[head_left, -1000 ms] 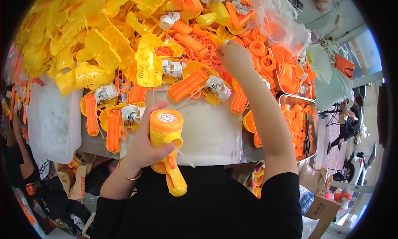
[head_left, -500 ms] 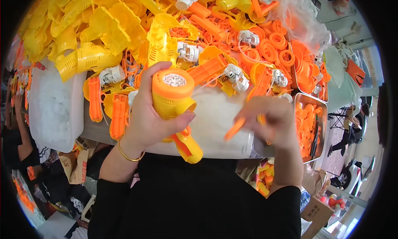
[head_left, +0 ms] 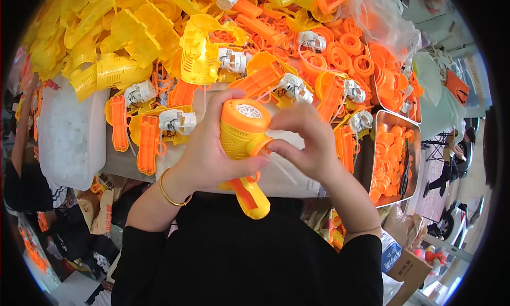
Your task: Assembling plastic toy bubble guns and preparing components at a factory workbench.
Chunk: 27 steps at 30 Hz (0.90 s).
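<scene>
A yellow pistol-shaped plastic toy (head_left: pixel 236 140) with an orange cap and a white spoked disc is in front of me. My left hand (head_left: pixel 204 154) is wrapped round its body, thumb across the front, and the toy's handle (head_left: pixel 252 200) points down below. At the short nozzle, the thumb and fingers of my right hand (head_left: pixel 308 141) pinch an orange ring (head_left: pixel 260 145) against the opening. Part of that ring is hidden by my fingertips. A thin pale tube (head_left: pixel 287 173) lies under the right hand.
Yellow shell halves (head_left: pixel 109 75) are heaped at the far left. Orange parts with white motor units (head_left: pixel 178 121) lie across the table. A metal tray (head_left: pixel 372 192) of orange discs stands right, and a clear plastic tub (head_left: pixel 95 162) left. Cardboard boxes (head_left: pixel 411 269) sit lower right.
My left hand has shifted the toy a little right and downward. My right hand has moved left from beside the tray to the nozzle, bringing the orange ring against it.
</scene>
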Tool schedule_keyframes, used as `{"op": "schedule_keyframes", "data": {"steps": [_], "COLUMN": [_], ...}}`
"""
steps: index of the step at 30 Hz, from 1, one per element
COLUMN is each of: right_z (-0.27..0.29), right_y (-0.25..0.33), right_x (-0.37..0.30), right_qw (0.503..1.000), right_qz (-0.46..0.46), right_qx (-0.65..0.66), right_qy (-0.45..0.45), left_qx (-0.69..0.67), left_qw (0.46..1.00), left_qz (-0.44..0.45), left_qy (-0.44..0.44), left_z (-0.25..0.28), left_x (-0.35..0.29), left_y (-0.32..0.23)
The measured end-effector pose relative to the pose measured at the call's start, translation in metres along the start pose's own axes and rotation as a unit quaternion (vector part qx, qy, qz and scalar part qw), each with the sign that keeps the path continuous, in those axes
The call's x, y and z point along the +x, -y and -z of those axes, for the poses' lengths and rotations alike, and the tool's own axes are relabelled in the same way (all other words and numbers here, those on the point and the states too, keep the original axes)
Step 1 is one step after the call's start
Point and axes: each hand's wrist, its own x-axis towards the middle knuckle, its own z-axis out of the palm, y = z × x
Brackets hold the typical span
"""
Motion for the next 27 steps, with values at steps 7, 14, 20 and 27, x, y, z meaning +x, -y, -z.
{"op": "schedule_keyframes", "data": {"steps": [7, 14, 20, 27], "right_z": [0.007, 0.011, 0.018, 0.016], "right_y": [-0.014, 0.003, 0.015, 0.035], "right_x": [0.010, -0.004, -0.003, -0.038], "right_qw": [0.860, 0.863, 0.841, 0.912], "right_qz": [-0.248, -0.283, -0.388, -0.346], "right_qx": [0.429, 0.414, 0.372, 0.204], "right_qy": [0.123, 0.059, 0.059, 0.079], "left_qx": [0.009, 0.124, 0.109, -0.032], "left_qw": [1.000, 0.988, 0.988, 0.993], "left_qz": [-0.019, -0.085, -0.103, 0.006], "left_qy": [0.021, -0.036, -0.028, -0.110], "left_z": [-0.003, -0.002, -0.009, -0.017], "left_x": [0.003, 0.002, 0.000, -0.018], "left_y": [0.000, -0.003, 0.000, 0.019]}}
